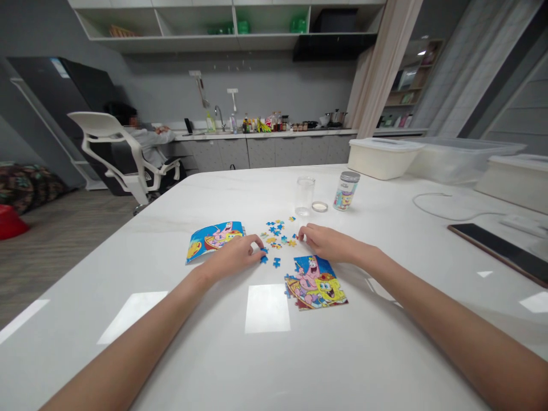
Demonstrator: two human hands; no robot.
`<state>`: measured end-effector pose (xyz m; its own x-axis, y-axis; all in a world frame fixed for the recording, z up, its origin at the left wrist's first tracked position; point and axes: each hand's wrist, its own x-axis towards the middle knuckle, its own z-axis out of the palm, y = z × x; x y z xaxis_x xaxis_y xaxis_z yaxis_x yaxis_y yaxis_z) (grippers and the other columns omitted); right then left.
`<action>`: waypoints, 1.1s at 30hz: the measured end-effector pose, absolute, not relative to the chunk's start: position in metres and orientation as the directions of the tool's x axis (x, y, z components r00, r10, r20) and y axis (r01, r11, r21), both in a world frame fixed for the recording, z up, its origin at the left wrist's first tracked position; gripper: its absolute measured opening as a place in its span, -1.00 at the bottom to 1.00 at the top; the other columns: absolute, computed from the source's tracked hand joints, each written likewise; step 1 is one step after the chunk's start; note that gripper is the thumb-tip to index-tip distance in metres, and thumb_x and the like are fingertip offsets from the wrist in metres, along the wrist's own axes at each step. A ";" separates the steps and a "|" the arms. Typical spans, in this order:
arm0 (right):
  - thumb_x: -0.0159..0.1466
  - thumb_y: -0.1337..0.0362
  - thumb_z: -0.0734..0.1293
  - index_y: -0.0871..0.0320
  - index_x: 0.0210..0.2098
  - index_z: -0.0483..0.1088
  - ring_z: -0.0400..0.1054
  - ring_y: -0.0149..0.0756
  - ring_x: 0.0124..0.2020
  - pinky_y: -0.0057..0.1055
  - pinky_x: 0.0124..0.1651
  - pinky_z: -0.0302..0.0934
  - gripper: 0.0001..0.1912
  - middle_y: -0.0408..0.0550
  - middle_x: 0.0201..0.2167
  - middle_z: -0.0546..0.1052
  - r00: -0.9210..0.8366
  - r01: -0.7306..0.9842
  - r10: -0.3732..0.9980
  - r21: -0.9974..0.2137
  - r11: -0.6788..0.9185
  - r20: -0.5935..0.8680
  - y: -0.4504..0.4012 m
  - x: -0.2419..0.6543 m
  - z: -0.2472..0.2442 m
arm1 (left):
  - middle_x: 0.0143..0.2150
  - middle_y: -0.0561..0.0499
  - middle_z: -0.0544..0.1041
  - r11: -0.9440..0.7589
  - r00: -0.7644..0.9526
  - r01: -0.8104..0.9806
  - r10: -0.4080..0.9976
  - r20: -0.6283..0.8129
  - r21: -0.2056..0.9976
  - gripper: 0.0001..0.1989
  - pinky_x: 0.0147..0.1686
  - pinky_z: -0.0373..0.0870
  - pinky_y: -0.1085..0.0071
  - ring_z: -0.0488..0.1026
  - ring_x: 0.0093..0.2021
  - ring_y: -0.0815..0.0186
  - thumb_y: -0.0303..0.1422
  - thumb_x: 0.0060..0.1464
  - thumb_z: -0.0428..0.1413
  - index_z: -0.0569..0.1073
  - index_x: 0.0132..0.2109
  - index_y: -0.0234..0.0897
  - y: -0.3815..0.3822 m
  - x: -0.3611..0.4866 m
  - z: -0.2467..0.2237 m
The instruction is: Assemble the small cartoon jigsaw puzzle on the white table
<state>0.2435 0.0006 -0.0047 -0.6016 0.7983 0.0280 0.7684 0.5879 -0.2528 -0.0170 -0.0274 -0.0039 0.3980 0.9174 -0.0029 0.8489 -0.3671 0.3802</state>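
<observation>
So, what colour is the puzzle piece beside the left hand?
The puzzle piece is blue, best in the head view.

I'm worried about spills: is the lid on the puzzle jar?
On: the jar has a grey lid sitting across its top.

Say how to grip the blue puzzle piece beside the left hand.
Pinch the blue puzzle piece by its opposite edges, coming down from above with the left hand: it lies flat and thin on the white table, so only its rim offers a grip; that hand is nearest.
</observation>
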 end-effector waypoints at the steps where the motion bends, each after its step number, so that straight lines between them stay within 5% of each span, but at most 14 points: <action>1: 0.29 0.48 0.12 0.17 -0.08 0.31 0.37 -0.20 -0.09 -0.34 -0.03 0.20 -0.73 0.09 -0.10 0.44 -0.600 0.770 0.799 -0.252 0.587 0.027 0.001 0.243 -0.005 | -0.63 0.14 0.40 -0.336 0.380 0.841 0.925 -0.021 0.425 -0.74 -0.48 0.14 0.44 0.33 -0.57 0.31 -0.19 0.12 0.02 0.43 -0.14 -0.23 -0.027 -0.017 -0.003; 7: 0.28 0.48 0.12 0.16 -0.08 0.31 0.37 -0.20 -0.10 -0.34 -0.05 0.19 -0.72 0.09 -0.09 0.44 -0.606 0.765 0.795 -0.256 0.592 0.029 0.001 0.244 -0.006 | -0.68 0.19 0.33 -0.189 0.310 0.770 0.945 -0.100 0.609 -0.77 -0.57 0.06 0.47 0.22 -0.65 0.39 -0.22 0.01 0.11 0.45 -0.24 -0.27 -0.025 -0.017 0.002; 13: 0.26 0.48 0.13 0.17 -0.08 0.29 0.37 -0.20 -0.13 -0.36 -0.10 0.19 -0.72 0.09 -0.09 0.45 -0.601 0.772 0.799 -0.237 0.589 0.025 -0.001 0.243 -0.004 | -0.68 0.16 0.33 -0.214 0.388 0.642 0.919 -0.071 0.736 -0.76 -0.60 0.04 0.48 0.18 -0.65 0.42 -0.19 0.06 0.09 0.50 -0.31 -0.27 -0.035 -0.002 0.004; 23: 0.25 0.48 0.13 0.16 -0.07 0.29 0.36 -0.20 -0.16 -0.37 -0.16 0.17 -0.71 0.10 -0.09 0.44 -0.597 0.787 0.802 -0.189 0.587 0.004 -0.004 0.241 0.000 | -0.58 0.08 0.49 -0.253 0.395 0.705 0.916 -0.070 0.663 -0.76 -0.54 0.19 0.45 0.38 -0.54 0.33 -0.21 0.08 0.08 0.54 -0.29 -0.28 -0.040 0.029 0.000; 33: 0.28 0.46 0.11 0.18 -0.08 0.28 0.35 -0.21 -0.12 -0.39 -0.13 0.15 -0.74 0.10 -0.08 0.44 -0.593 0.788 0.805 -0.194 0.584 0.013 -0.002 0.240 -0.002 | -0.64 0.11 0.43 -0.336 0.411 0.723 0.912 0.016 0.603 -0.77 -0.50 0.21 0.44 0.35 -0.58 0.34 -0.22 0.10 0.07 0.52 -0.25 -0.27 -0.039 0.039 -0.006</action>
<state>0.2398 -0.0022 -0.0020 -0.5931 0.8050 0.0135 0.7882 0.5839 -0.1944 0.0393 -0.0390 -0.0058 0.4108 0.9116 0.0160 0.7231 -0.3364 0.6033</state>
